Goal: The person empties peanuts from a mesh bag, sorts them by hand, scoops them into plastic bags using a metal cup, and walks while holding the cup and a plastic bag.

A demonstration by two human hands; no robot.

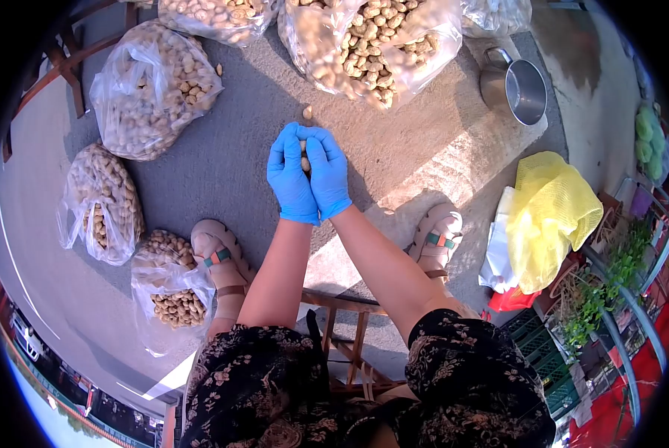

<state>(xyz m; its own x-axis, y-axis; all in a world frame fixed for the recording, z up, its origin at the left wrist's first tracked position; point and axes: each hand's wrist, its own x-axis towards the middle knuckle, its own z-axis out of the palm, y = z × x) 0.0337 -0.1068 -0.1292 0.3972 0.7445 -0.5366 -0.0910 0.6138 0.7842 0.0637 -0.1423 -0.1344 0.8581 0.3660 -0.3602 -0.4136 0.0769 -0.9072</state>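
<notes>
In blue gloves, my left hand point(287, 178) and my right hand point(325, 173) are cupped together over the concrete, fingers curled inward and touching. A few peanuts point(304, 159) show in the gap between them; how many more are inside is hidden. Just beyond my fingertips, a single peanut point(307, 112) lies on the ground. Farther ahead stands a large open plastic bag point(312, 56) full of unshelled peanuts. To its right is a metal mug point(525, 91) with a handle, tilted in view.
Plastic bags of peanuts stand along the left: a large one point(151, 89), a middle one point(104, 198) and a smaller one point(171, 287) near my left foot. On the right lie a yellow mesh bag point(551, 216), a green crate point(540, 358) and leafy plants point(599, 299).
</notes>
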